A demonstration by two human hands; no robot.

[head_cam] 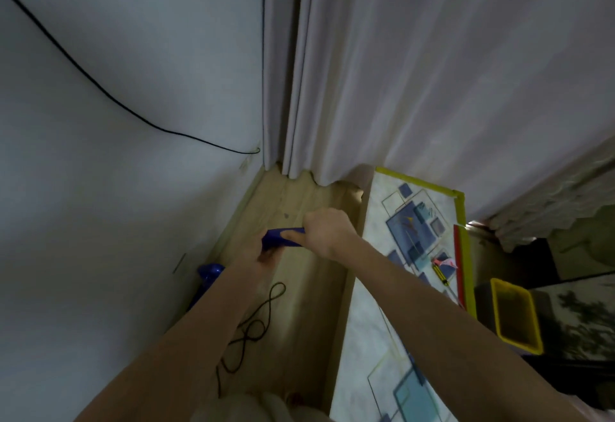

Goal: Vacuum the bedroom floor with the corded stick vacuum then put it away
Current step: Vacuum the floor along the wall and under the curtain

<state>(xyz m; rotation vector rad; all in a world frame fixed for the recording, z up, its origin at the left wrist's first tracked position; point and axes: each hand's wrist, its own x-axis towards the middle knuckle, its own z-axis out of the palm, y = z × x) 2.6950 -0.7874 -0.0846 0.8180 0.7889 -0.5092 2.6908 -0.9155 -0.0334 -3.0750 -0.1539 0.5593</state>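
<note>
The blue vacuum handle (pixel 279 235) stands near the white wall, above the wooden floor (pixel 299 305). My left hand (pixel 263 255) grips the handle from below. My right hand (pixel 327 230) grips its far end from the right. The vacuum's blue body (pixel 209 272) shows below my left forearm, mostly hidden by the arm. Its black cord (pixel 256 325) lies in loose loops on the floor beneath my arms.
A white wall (pixel 116 205) bounds the left, with a black cable (pixel 100 89) running across it. Pale curtains (pixel 399 72) hang ahead. A patterned tabletop (pixel 399 272) with a yellow-black tool (pixel 441 272) stands right. A yellow bin (pixel 515 315) sits beyond it.
</note>
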